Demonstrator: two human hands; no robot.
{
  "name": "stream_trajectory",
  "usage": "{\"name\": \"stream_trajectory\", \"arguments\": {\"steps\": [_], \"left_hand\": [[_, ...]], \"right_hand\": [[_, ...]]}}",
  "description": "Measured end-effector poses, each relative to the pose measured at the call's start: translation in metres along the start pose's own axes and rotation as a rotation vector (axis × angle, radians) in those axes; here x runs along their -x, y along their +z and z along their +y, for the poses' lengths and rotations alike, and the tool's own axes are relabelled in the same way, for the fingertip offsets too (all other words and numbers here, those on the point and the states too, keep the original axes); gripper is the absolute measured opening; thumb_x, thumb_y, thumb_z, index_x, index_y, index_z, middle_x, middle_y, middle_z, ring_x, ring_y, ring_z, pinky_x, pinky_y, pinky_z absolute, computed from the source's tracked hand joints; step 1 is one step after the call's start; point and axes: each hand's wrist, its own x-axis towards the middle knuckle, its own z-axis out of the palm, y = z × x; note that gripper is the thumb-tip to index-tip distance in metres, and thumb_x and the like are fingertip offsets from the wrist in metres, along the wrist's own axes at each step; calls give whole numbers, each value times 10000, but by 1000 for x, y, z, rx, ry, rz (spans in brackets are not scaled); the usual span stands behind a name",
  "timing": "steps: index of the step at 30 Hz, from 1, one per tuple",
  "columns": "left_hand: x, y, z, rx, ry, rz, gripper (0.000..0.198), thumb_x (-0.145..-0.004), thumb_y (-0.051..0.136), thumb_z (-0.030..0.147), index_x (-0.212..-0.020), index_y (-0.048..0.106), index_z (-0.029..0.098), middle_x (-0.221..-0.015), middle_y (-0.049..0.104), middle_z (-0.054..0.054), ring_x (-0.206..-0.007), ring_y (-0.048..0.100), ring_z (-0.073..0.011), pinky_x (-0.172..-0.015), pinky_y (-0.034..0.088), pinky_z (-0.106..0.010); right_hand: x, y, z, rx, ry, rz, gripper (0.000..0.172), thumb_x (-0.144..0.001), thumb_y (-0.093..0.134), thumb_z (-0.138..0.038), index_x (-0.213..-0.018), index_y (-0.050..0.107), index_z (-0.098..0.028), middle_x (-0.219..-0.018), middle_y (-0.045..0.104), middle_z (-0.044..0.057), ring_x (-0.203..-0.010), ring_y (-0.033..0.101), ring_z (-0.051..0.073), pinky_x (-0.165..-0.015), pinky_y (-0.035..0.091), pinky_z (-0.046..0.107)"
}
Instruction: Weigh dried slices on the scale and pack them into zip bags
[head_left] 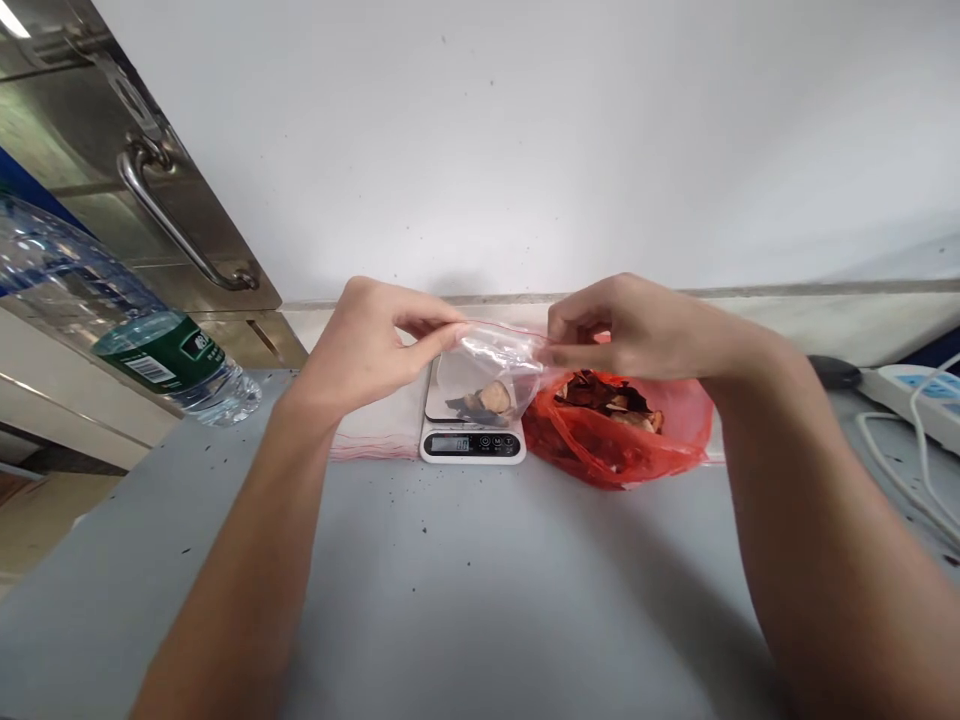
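A clear zip bag (pixel 499 350) with a red seal line hangs between my two hands, over a small white digital scale (pixel 472 455). Inside it lie a few pale and dark dried pieces (pixel 491 398). My left hand (pixel 382 345) pinches the bag's top left corner between thumb and fingers. At the right end of the top edge, my right hand (pixel 622 325) pinches the bag too. The scale's display seems to read 0.0. Just right of the scale sits an open red plastic bag (pixel 637 455) holding dark and brown dried slices (pixel 607 395), partly under my right hand.
More flat zip bags (pixel 375 446) lie left of the scale. A large water bottle (pixel 150 330) with a green label stands at the left edge of the grey table (pixel 480 590). A white device (pixel 915 390) with a cable is at the right. Dark crumbs dot the table.
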Motion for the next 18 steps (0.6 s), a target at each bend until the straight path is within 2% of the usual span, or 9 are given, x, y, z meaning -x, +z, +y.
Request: {"name": "stream_trajectory", "arguments": {"steps": [3,6,9,12,14,15,16,18], "left_hand": [[-1,12,6,-5,63,66,166,-920,695,334,-815,820,305,-878,838,10,-801,772,-212,-706,593,-307],[-4,28,14,-39,151,150,168,-939,724,349,-790,795,315,-849,827,19,-780,768,-196,-746,597,-316],[-10,40,24,-30,222,359,100,-921,771,313,-828,781,279,-816,811,24,-732,751,-171,-731,597,-299],[-15,47,34,-10,230,502,139,-974,692,273,-865,771,242,-811,800,11,-721,745,-163,-710,597,-290],[-17,51,40,-15,216,481,229,-1008,610,262,-836,758,234,-782,783,11,-712,737,-162,-699,587,-284],[-18,54,42,-11,206,427,253,-1011,590,261,-819,752,231,-767,776,13,-702,728,-161,-691,579,-280],[-19,57,44,-2,195,340,266,-1006,580,259,-802,748,230,-755,770,14,-691,717,-160,-680,569,-276],[-21,66,46,21,171,104,279,-990,569,255,-776,745,228,-742,763,13,-670,693,-163,-653,546,-274]], "right_hand": [[-1,2,-12,35,90,-138,264,-816,750,-389,-678,585,-236,-543,482,-53,-479,398,113,-470,290,291],[-1,4,-20,34,124,-142,77,-823,687,-216,-751,661,-228,-601,615,-29,-501,512,124,-486,361,278],[9,-1,-16,27,105,-36,173,-797,579,-106,-688,659,-214,-602,659,-13,-509,543,121,-506,398,273],[33,-15,0,-105,76,203,125,-830,597,-248,-762,695,-213,-699,727,10,-627,656,164,-580,503,290],[55,-25,14,-184,90,439,173,-833,622,-368,-849,706,-217,-853,784,44,-778,734,215,-689,583,334],[67,-30,22,-170,118,564,200,-831,624,-399,-876,704,-222,-910,796,58,-837,752,234,-737,602,355],[79,-33,31,-103,166,684,205,-832,616,-399,-899,705,-227,-937,801,67,-869,762,248,-767,607,370],[101,-32,52,152,318,845,230,-844,562,-322,-978,725,-231,-900,805,76,-858,768,269,-781,603,398]]}}
